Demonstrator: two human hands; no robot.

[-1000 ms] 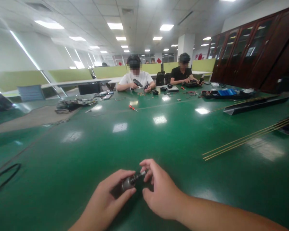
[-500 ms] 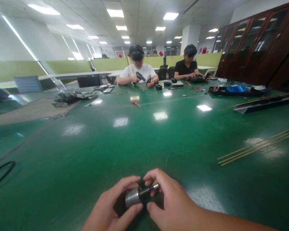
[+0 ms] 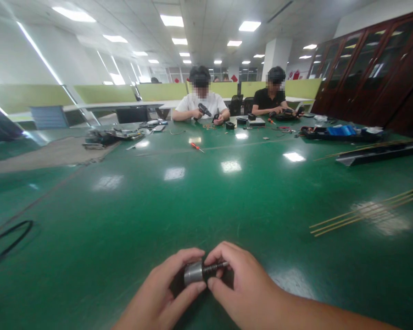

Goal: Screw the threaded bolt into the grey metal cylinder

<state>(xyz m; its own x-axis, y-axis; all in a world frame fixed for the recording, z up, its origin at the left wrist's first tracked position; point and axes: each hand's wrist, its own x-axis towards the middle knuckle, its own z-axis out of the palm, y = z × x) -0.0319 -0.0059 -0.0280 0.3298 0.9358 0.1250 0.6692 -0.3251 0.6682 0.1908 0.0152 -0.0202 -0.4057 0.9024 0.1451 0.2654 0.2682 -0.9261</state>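
A silver metal cylinder with a dark, coiled or threaded shaft lies sideways, low in the middle of the head view. My left hand is closed around the cylinder body, fingers over the far side and thumb along the near side. My right hand curls about the thin shaft, thumb and index finger close to where it meets the body. The shaft's bright tip points right, into my right palm. How firmly those right fingers press on it is partly hidden.
Thin brass-coloured rods lie at right, near a dark metal channel. A black cable loops at left. Farther off lies a red screwdriver. Two people sit across the green table, one holding a power drill.
My right thumb and fingers have closed in on the shaft, toward the cylinder body. The cylinder has turned to lie more level. The view has shifted slightly.
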